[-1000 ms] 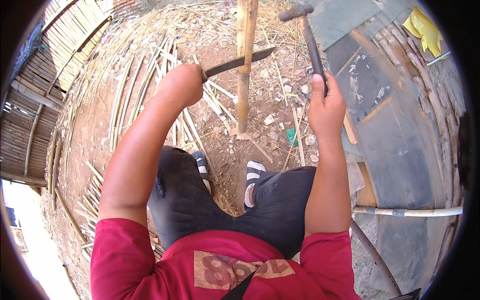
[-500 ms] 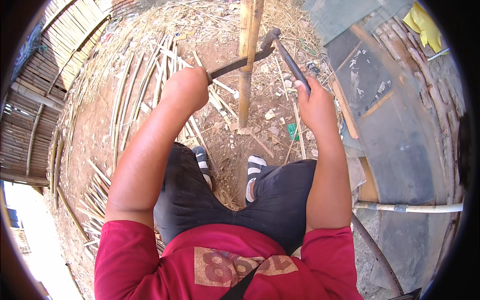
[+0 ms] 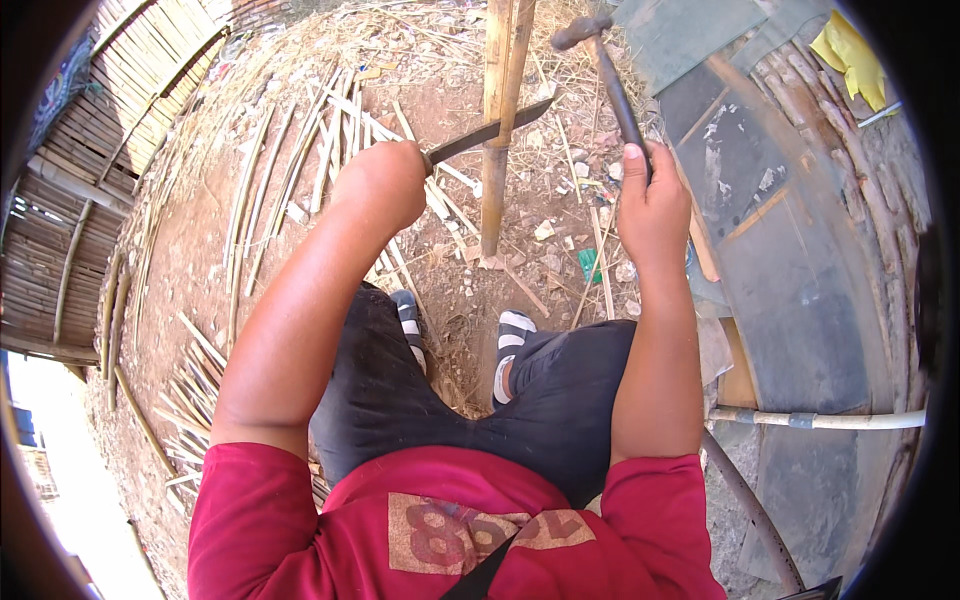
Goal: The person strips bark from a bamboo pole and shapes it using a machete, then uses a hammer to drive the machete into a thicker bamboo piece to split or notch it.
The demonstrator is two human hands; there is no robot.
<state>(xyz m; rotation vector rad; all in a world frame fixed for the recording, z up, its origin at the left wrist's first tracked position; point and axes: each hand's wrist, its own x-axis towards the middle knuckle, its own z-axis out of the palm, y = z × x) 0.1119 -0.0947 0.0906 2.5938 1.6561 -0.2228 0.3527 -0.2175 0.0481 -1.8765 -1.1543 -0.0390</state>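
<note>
An upright bamboo pole [image 3: 494, 190] stands on the dirt in front of me, split along its upper part. My left hand [image 3: 382, 182] is closed round the handle of a machete [image 3: 490, 133], whose dark blade lies across the split and sticks out past the pole's right side. To the right of the pole, my right hand [image 3: 655, 205] grips the dark handle of a hammer [image 3: 618, 92]. The hammer's head is raised beyond the blade tip, apart from both blade and pole. How deep the blade sits in the bamboo I cannot tell.
Split bamboo strips [image 3: 262, 190] lie on the ground at the left, with another heap [image 3: 195, 405] nearer. Dark flat sheets [image 3: 810, 310] and logs line the right side. A white pipe [image 3: 860, 420] juts in there. A bamboo-slat wall [image 3: 60, 260] stands far left.
The hammer has swung up and away to the right, off the blade tip where its head was. My left hand and the machete have shifted only slightly.
</note>
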